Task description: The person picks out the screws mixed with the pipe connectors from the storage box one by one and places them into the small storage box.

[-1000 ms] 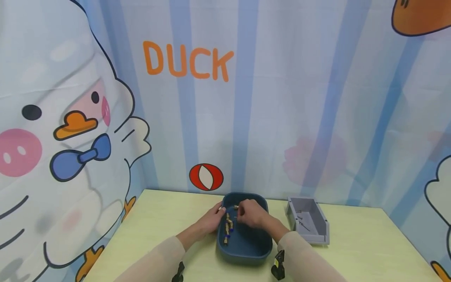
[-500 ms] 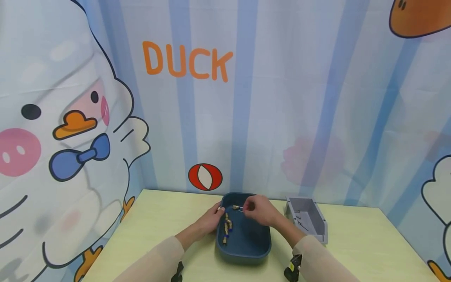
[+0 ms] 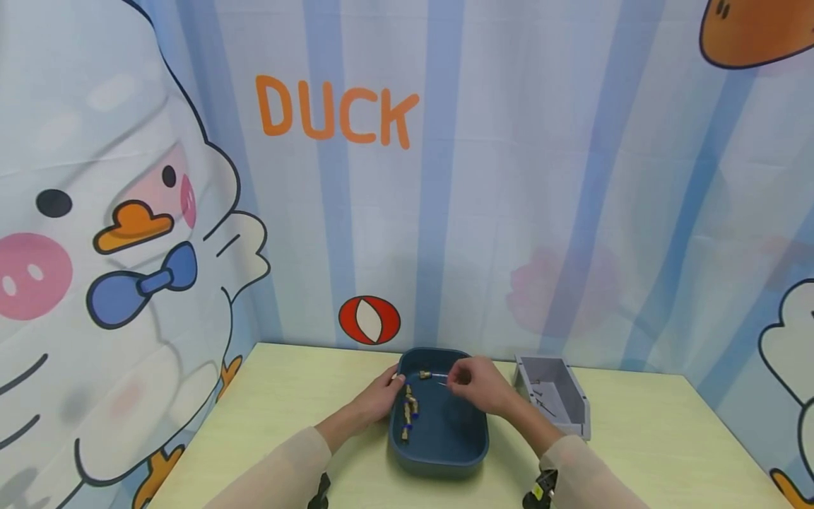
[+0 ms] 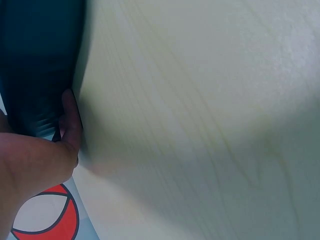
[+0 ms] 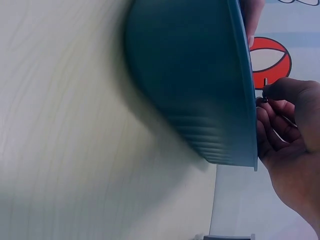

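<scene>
A dark blue plastic basin stands on the table. My left hand grips its left rim, thumb over the edge; in the left wrist view that hand is at the basin's wall. Several brass fittings, some with blue ends, lie in a row along the basin's left side. One more brass fitting lies near the far end. Above the basin's far right part, my right hand pinches a thin metal screw between thumb and forefinger. In the right wrist view the screw points upward from the fingertips.
A grey open-front bin stands right of the basin, with several screws in it. Pale wood-grain table extends to both sides. Behind hangs a printed curtain with a duck picture.
My right hand has moved right and slightly up from the basin's left part, bringing the screw along and uncovering the far brass fitting. My left hand has stayed on the rim.
</scene>
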`<state>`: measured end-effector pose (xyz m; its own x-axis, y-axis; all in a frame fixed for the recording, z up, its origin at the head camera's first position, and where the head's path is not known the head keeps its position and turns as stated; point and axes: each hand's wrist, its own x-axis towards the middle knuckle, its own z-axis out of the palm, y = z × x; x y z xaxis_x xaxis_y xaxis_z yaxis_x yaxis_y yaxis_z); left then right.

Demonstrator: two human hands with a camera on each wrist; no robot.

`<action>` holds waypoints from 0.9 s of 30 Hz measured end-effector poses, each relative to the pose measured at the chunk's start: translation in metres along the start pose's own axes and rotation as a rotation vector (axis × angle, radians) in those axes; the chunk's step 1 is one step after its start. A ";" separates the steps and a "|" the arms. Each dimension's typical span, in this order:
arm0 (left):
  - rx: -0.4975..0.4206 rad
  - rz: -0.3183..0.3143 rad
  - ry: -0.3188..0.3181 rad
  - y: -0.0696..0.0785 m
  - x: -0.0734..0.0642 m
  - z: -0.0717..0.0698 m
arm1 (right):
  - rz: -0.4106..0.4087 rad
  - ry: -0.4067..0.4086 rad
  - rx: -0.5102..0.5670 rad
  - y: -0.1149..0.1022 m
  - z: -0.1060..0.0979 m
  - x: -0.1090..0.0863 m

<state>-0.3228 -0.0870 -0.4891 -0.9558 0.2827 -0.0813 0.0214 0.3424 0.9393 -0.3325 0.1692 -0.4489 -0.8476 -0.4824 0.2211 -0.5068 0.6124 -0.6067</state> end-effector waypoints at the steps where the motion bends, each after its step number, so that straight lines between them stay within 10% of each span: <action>1: 0.004 -0.002 0.002 0.000 0.000 0.000 | -0.002 0.001 0.000 0.001 0.000 -0.001; 27: 0.005 -0.011 0.016 0.000 0.000 0.000 | -0.052 0.037 -0.012 0.012 -0.046 -0.025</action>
<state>-0.3232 -0.0873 -0.4893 -0.9606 0.2642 -0.0864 0.0120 0.3499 0.9367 -0.3245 0.2175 -0.4267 -0.8252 -0.4905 0.2802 -0.5519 0.5944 -0.5848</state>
